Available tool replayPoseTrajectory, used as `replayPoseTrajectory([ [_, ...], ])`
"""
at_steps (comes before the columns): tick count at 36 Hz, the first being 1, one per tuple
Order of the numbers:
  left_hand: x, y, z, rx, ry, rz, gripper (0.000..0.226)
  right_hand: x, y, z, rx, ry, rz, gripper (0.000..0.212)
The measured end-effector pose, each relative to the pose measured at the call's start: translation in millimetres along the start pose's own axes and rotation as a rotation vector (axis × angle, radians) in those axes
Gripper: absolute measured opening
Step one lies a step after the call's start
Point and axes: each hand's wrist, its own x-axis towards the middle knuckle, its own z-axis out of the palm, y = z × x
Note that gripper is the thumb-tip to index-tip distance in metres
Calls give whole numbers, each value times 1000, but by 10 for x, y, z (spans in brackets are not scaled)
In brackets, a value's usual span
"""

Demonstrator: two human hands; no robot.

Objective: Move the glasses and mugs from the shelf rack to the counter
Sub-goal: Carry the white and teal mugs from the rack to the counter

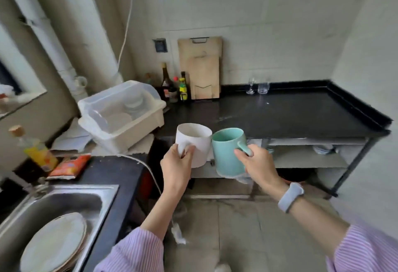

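My left hand (176,167) grips the handle of a white mug (195,142). My right hand (257,166) grips the handle of a teal mug (227,153). Both mugs are upright, side by side and almost touching, held in the air just in front of the near edge of the black counter (290,114). Two clear glasses (258,86) stand at the back of the counter by the wall. The shelf rack (310,155) sits under the counter, with a small bowl-like item on its upper shelf; its other contents are too blurred to tell.
A lidded plastic dish bin (122,112) sits at the counter's left end. Bottles (174,84) and wooden cutting boards (201,67) stand against the back wall. A steel sink (53,209) with plates lies at lower left. A white cable (148,168) hangs by my left hand.
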Motion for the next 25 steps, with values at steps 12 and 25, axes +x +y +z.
replayPoseTrajectory([
  [12, 1762, 257, 2080, -18, -269, 16, 30, 2025, 711, -426, -4, 188, 233, 37],
  [25, 2839, 353, 3786, -45, -429, -3, 23, 3599, 1489, -763, -22, 253, 384, 32],
])
